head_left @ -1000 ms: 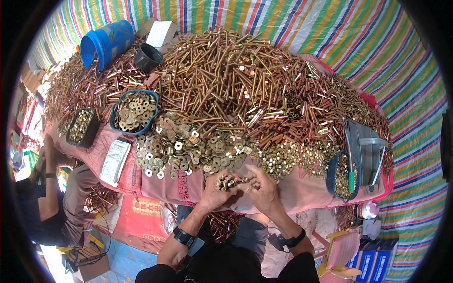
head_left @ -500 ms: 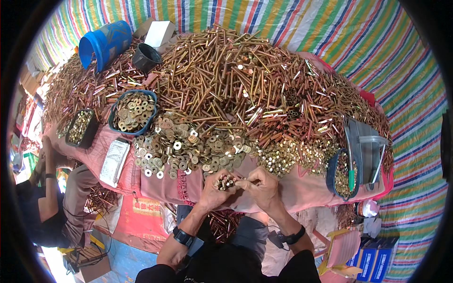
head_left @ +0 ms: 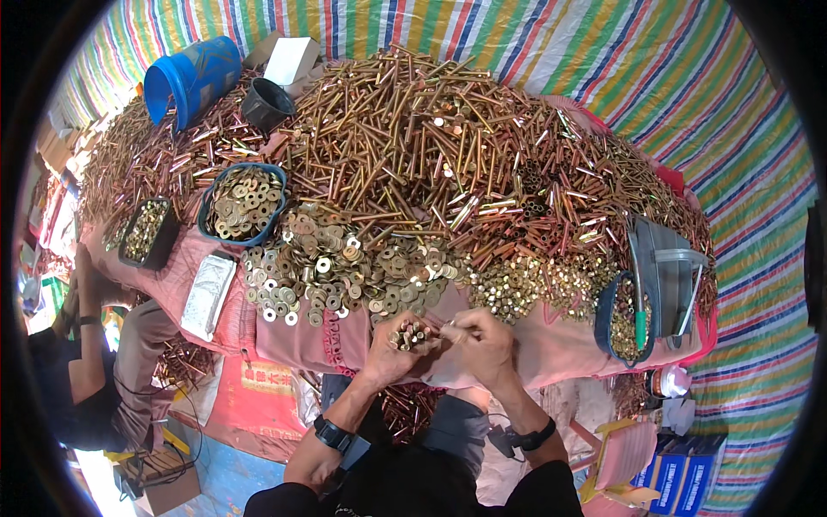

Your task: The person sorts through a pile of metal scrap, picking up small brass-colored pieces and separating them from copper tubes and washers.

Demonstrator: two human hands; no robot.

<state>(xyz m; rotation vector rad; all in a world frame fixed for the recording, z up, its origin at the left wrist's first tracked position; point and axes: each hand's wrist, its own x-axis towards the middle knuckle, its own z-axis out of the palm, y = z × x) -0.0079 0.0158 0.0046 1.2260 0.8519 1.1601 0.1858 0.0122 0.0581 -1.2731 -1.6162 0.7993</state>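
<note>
My left hand [head_left: 385, 358] is wrapped round a bundle of metal bolts [head_left: 411, 334], their ends pointing up out of the fist. Close beside it, on the right, my right hand [head_left: 488, 346] has its thumb and fingers pinched together; whatever is between them is too small to make out. Both hands are over the near edge of the cloth-covered work surface. Just beyond them lie loose flat washers [head_left: 345, 269] and, to the right, a spread of small brassy nuts [head_left: 536, 286]. Behind these rises a large heap of bolts and metal sleeves [head_left: 431, 146].
A blue basin of washers [head_left: 244, 205], a dark tray of nuts [head_left: 146, 233] and a silver packet [head_left: 209, 296] stand left. A blue bucket [head_left: 191, 82] lies tipped far left. At right are a tub of nuts [head_left: 622, 323] and a grey scoop-like container [head_left: 663, 267]. Another person [head_left: 82, 362] sits left.
My right hand has drawn slightly away to the right from the bundle, its fingertips lifting off the bolts. The left hand stays in place with its bolts.
</note>
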